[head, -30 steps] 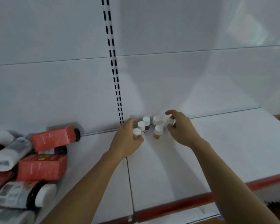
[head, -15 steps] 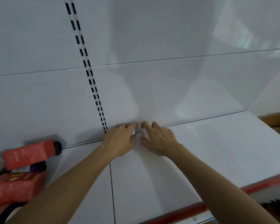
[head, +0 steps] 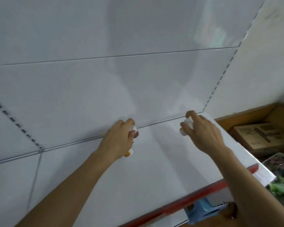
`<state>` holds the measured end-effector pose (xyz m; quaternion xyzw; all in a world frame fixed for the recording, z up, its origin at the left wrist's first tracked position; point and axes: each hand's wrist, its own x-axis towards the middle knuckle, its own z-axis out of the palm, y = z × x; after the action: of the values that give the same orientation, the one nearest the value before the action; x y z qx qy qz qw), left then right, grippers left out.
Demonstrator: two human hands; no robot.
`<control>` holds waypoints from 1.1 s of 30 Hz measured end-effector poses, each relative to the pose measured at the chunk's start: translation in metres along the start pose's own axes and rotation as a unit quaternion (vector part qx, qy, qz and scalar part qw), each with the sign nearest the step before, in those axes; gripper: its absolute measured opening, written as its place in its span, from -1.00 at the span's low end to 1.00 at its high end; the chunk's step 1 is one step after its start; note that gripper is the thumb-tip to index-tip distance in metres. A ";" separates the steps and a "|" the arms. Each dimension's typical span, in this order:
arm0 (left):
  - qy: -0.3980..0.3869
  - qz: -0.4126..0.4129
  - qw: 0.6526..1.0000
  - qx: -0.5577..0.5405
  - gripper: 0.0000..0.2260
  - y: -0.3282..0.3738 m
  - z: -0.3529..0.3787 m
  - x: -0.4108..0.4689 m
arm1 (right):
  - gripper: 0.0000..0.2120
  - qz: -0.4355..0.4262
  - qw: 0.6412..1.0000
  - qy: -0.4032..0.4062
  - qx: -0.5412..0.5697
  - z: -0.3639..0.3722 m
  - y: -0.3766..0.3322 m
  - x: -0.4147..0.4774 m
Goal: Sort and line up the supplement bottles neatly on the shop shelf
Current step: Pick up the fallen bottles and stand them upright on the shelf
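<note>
I see left hand (head: 120, 141) gripping bottles (head: 133, 128) at the shelf (head: 154, 164) back edge; right hand (head: 202, 135) grips more, nearer the shelf's right end

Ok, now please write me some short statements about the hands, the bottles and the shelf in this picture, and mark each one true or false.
1. The left hand grips several small bottles. True.
2. The right hand lies flat and holds nothing. False: its fingers curl round white-capped bottles.
3. The front strip of the shelf is blue. False: the strip is red.
4. The cardboard box lies beyond the right end of the shelf, not on it. True.
</note>
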<state>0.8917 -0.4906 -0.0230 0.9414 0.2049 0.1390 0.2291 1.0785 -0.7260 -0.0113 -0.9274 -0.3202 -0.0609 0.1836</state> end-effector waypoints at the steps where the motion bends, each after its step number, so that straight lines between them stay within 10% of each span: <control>1: 0.001 0.013 1.000 0.003 -0.84 0.023 0.016 0.018 | -0.73 0.006 1.000 0.006 -0.020 -0.005 0.025 0.009; 9: -0.016 -0.005 0.997 0.081 -0.74 0.126 0.105 0.114 | -0.54 -0.127 0.981 -0.137 -0.056 0.012 0.077 0.057; 17: -0.004 -0.061 0.997 -0.045 -0.54 0.139 0.111 0.088 | -0.05 -0.073 0.972 -0.164 0.149 0.008 0.097 0.036; 24: 0.048 -0.143 0.988 -0.010 -0.64 0.078 0.070 0.018 | -0.41 -0.094 0.981 -0.052 0.162 -0.012 0.085 0.009; 33: 0.157 -0.258 0.939 0.164 -0.68 -0.020 -0.061 -0.133 | -0.66 -0.399 0.898 -0.114 0.149 0.015 -0.107 0.018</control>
<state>0.7474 -0.5116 -0.0028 0.8471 0.4937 0.1855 0.0645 1.0265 -0.6328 0.0113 -0.6845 -0.6872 0.0250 0.2419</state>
